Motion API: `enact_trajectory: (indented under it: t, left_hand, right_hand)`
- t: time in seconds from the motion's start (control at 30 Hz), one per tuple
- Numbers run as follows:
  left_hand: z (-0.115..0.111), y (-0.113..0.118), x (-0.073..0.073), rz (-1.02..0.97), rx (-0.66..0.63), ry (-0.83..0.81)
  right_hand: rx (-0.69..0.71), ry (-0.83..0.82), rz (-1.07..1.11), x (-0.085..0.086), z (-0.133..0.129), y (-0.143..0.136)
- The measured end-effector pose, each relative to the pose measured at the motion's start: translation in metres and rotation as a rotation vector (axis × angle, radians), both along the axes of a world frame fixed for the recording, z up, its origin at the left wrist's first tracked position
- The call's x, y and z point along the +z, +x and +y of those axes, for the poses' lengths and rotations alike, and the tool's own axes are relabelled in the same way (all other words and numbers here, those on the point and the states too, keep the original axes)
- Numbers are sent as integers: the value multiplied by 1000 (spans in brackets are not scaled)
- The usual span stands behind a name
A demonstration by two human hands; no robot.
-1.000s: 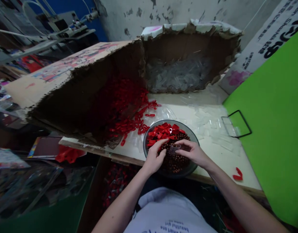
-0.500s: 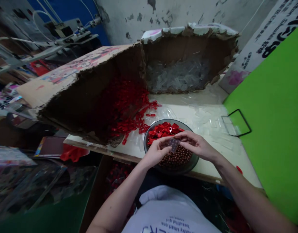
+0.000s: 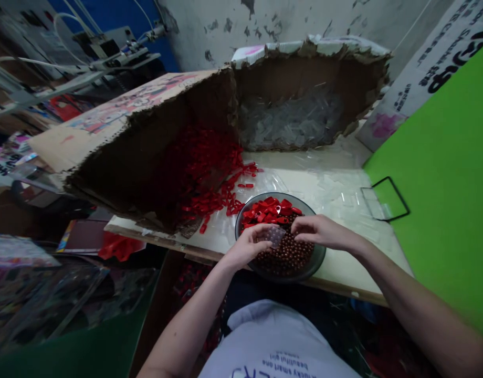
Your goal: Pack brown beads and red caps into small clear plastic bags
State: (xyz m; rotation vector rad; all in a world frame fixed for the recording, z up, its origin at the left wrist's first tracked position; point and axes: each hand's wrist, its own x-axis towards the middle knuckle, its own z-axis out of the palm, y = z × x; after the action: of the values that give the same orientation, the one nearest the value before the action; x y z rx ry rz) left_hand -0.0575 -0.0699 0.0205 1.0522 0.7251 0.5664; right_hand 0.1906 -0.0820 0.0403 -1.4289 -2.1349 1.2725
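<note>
A dark round bowl [image 3: 320, 257] holds glossy red pieces [image 3: 269, 209] at its back and small brown beads [image 3: 291, 257] at its front. Over the bowl's left part, my left hand [image 3: 250, 244] pinches a small clear tray with little round hollows [image 3: 275, 237]. My right hand [image 3: 320, 231] is over the right part of the bowl, apart from the tray. Its fingers are curled with the fingertips close together above the beads; whether something small is between them cannot be made out.
A torn cardboard box [image 3: 103, 123] at the left spills red pieces [image 3: 210, 157] onto the white table [image 3: 300, 176]. Another box [image 3: 281, 71] behind holds clear plastic pieces [image 3: 292, 121]. A green panel [image 3: 454, 184] and a black wire frame [image 3: 399, 197] are at the right.
My right hand has come away from the clear tray and moved slightly right. My left hand still holds the tray, now a little further left and tilted differently.
</note>
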Motion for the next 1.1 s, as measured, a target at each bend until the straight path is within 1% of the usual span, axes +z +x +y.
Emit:
enact_trajectory:
  t: [0.07,0.1,0.17,0.23,0.33,0.4,0.47,0.53,0.6,0.67,0.77,0.83,0.93,1.0,1.1]
  left_hand:
    - [0,-4,-4,-33,89,-5]
    - [1,-5,-7,-46,136,-11]
    - [2,-7,-11,-67,227,-25]
    - [3,-6,-13,-88,307,-33]
    - [4,-2,-12,-116,395,-56]
    - [4,0,-7,-122,421,-86]
    - [4,1,-1,-136,422,-126]
    - [3,1,5,-174,399,-161]
    - [3,0,10,-218,371,-191]
    - [3,0,12,-252,350,-221]
    - [3,3,9,-266,316,-237]
    - [1,6,4,-228,299,-213]
    - [-3,10,-1,-144,294,-160]
    - [-6,12,-1,-110,290,-129]
    - [-9,13,1,-74,285,-86]
  right_hand:
    - [-15,86,-108,-19,1,7]
    - [-66,142,-158,-28,2,10]
    - [-214,256,-227,-45,5,11]
    - [-317,342,-236,-58,9,7]
    - [-327,401,-193,-75,17,-8]
    - [-318,412,-187,-83,22,-17]
    - [-317,417,-194,-87,24,-22]
    - [-315,421,-189,-84,23,-22]
    - [-341,389,-151,-75,18,-19]
    - [-402,307,-50,-60,8,-16]
    - [-465,188,158,-33,-9,-18]
    - [-444,141,249,-17,-18,-22]
    - [-360,143,242,-1,-26,-30]
    - [-297,204,183,3,-29,-33]
    - [-236,264,108,2,-31,-35]
